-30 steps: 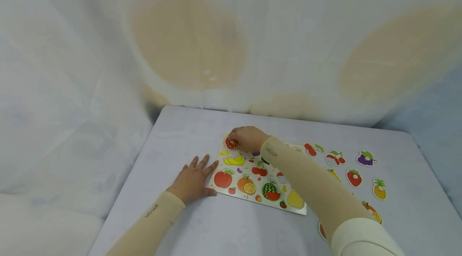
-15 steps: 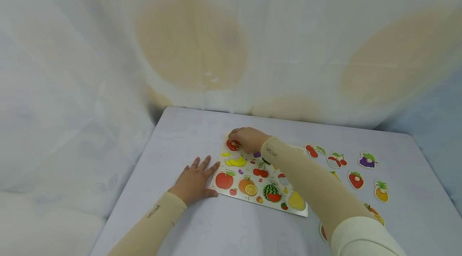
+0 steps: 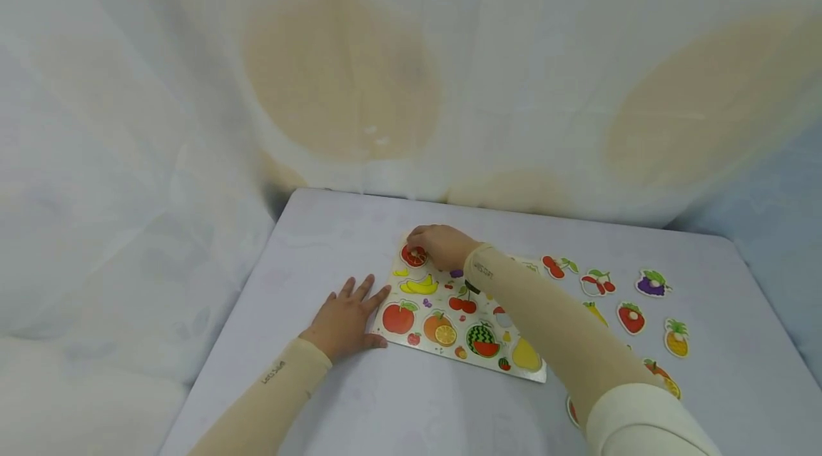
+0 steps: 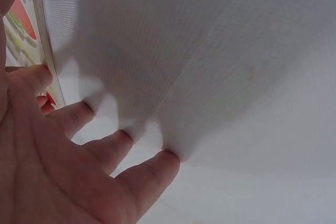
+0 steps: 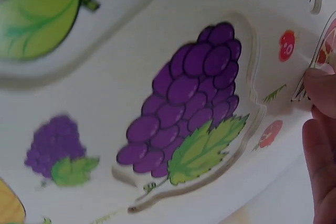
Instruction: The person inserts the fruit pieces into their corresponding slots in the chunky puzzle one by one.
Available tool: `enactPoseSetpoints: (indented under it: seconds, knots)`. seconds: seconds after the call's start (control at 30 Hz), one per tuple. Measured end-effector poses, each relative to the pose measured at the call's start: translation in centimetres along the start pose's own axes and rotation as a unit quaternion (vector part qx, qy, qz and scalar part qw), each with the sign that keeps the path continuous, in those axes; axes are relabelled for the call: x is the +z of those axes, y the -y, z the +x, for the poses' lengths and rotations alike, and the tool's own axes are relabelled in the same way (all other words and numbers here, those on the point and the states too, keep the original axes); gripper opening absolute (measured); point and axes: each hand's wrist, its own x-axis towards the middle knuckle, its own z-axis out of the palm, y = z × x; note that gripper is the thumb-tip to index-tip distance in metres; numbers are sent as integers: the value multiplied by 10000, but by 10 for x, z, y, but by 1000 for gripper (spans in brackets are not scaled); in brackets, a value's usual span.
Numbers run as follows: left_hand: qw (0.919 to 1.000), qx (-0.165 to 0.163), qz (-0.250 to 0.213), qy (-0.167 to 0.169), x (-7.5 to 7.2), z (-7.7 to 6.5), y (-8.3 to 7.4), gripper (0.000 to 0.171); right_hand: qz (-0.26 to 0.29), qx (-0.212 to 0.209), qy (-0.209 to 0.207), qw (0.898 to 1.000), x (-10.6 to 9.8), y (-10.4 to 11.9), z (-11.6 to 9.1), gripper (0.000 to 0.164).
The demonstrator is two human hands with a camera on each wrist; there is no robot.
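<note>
In the head view a white fruit puzzle board [image 3: 409, 297] lies at a slant on the table. My right hand [image 3: 443, 247] reaches over its far left corner and pinches a round red fruit puzzle piece [image 3: 411, 257] there. At the right side of the right wrist view, thumb and finger meet at the edge of that piece [image 5: 329, 45]. My left hand [image 3: 343, 325] rests on the table with fingers spread, right at the board's left edge. In the left wrist view its fingertips [image 4: 170, 158] press on the white cloth, one beside the board's edge.
Loose fruit pieces lie right of the board, among them cherries [image 3: 559, 267], grapes [image 3: 651, 285], a strawberry [image 3: 631, 318] and a pineapple [image 3: 676, 338]. My right forearm covers part of the board. A grape-shaped recess [image 5: 184, 103] shows in the right wrist view. Fabric walls surround the table.
</note>
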Motion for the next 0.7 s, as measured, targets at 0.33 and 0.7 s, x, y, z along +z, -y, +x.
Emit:
enactPoseSetpoints:
  seconds: [0.33,0.7]
  knots:
    - [9999,91,-83,-7,1,7,-1,98,269,481,-45,9985,-2,-8,-11,49]
    - [9996,-2,-228,158,4,17,9,98,451,1181,-329,9914,-28,-47,-94,35]
